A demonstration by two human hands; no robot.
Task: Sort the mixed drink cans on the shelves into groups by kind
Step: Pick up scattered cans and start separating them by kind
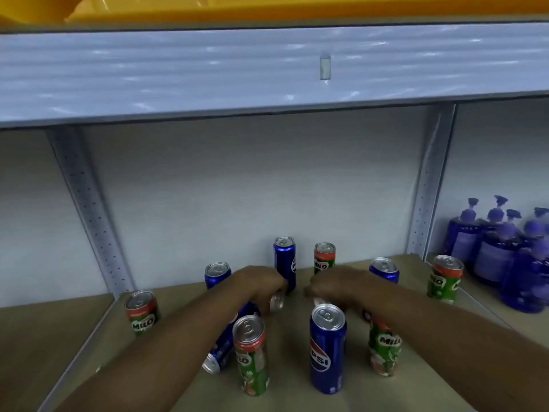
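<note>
Slim blue Pepsi cans and green-and-red Milo cans stand mixed on the brown shelf (pixel 297 402). Near the front stand a Milo can (pixel 252 356) and a Pepsi can (pixel 327 349). Another Milo can (pixel 384 350) is partly under my right forearm. One Pepsi can (pixel 221 350) lies tilted beneath my left forearm. At the back stand a Pepsi can (pixel 284 260) and a Milo can (pixel 324 257). My left hand (pixel 261 285) curls over a can whose silver end (pixel 277 302) shows. My right hand (pixel 335 285) curls over another can; only a silver end (pixel 317 301) shows.
More cans stand around: a Milo at the left (pixel 142 313), a Pepsi behind my left arm (pixel 217 273), a Pepsi (pixel 384 269) and a Milo (pixel 445 279) at the right. Purple pump bottles (pixel 502 251) fill the neighbouring bay. The upper shelf's edge (pixel 267 69) hangs overhead.
</note>
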